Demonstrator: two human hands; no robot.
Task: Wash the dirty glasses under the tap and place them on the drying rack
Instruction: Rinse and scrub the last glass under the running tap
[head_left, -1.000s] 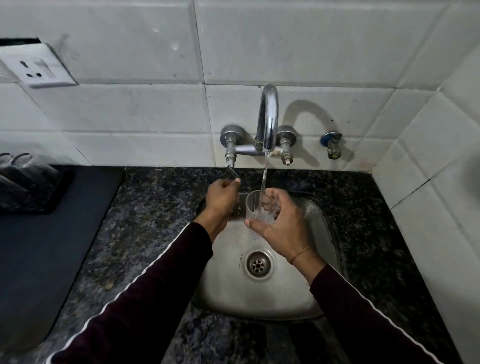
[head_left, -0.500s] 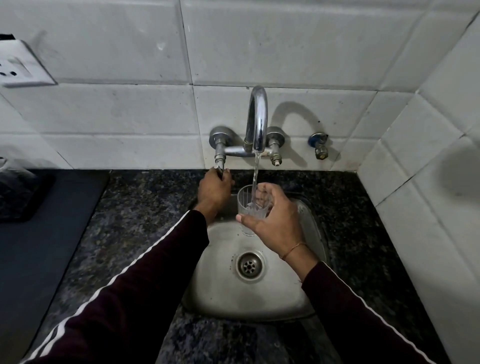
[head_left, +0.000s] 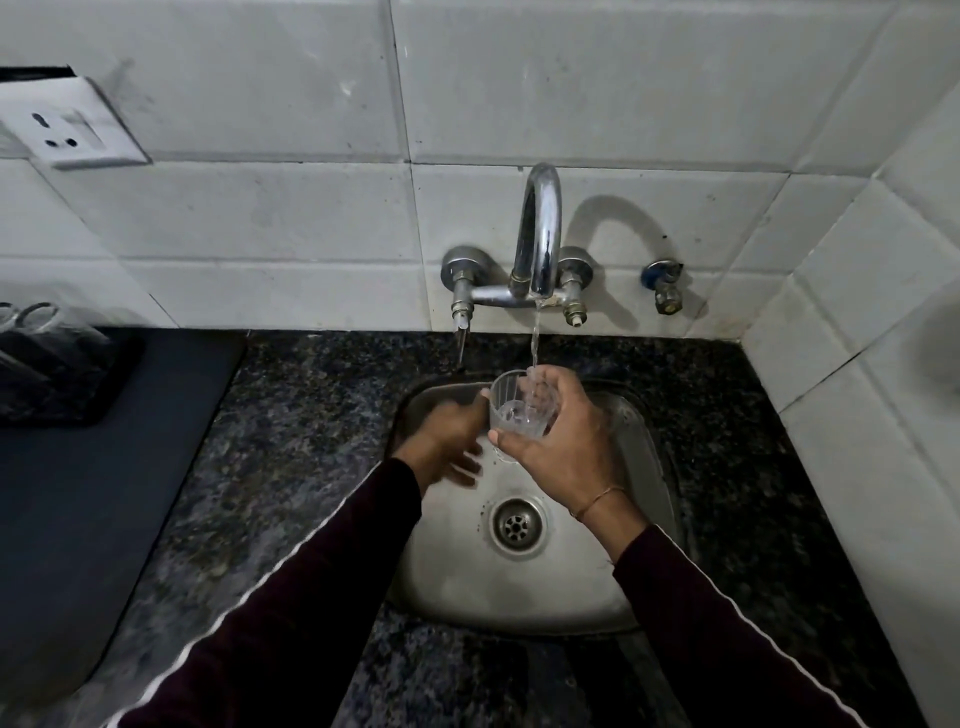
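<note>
A clear glass (head_left: 514, 410) sits upright in my right hand (head_left: 566, 447), held over the steel sink (head_left: 519, 587). Water runs from the chrome tap (head_left: 540, 234) straight into the glass. My left hand (head_left: 447, 441) hovers just left of the glass with fingers spread, holding nothing, one fingertip near the rim. At the far left a dark drying rack (head_left: 57, 374) stands on the counter with clear glasses (head_left: 36, 317) in it, dim and hard to make out.
Dark speckled granite counter (head_left: 311, 441) surrounds the sink. A dark mat (head_left: 104, 493) covers the left side. White tiled walls rise behind and on the right. A wall socket (head_left: 78, 130) is at upper left, and a small valve (head_left: 665, 286) sits right of the tap.
My left hand has let go of the tap's left lever and dropped down beside the glass. The water keeps running into the glass, which stays in my right hand.
</note>
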